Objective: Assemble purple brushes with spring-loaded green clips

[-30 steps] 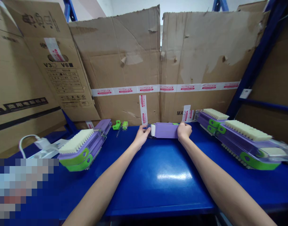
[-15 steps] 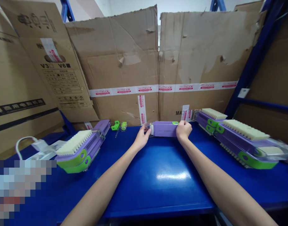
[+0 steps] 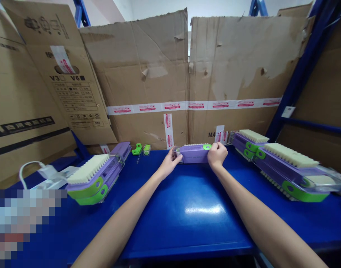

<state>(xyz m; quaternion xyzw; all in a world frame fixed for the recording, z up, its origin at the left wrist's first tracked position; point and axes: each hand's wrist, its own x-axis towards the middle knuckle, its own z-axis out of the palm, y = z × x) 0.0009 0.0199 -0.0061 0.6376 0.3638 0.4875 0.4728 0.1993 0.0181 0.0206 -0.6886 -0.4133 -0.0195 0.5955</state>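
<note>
A purple device [image 3: 195,154] with a green patch near its right end lies crosswise at the back middle of the blue table, a toothed pale strip showing along its top edge. My left hand [image 3: 170,163] grips its clear left end between thumb and fingers. Around the right end is closed my right hand [image 3: 217,154], which hides that end. To the left of my left hand lie a green bracket [image 3: 137,149], a small spring [image 3: 139,158] and a small clear and green part [image 3: 147,149].
Purple and green devices with cream pads stand at the left [image 3: 95,178] and at the right [image 3: 293,167]. A white power strip [image 3: 57,178] with a plugged-in adapter is at far left. Cardboard panels [image 3: 148,82] rise behind the blue table [image 3: 187,230].
The purple device has been tilted in my hands, so the toothed strip along its top now shows. My left hand has closed further onto its left end.
</note>
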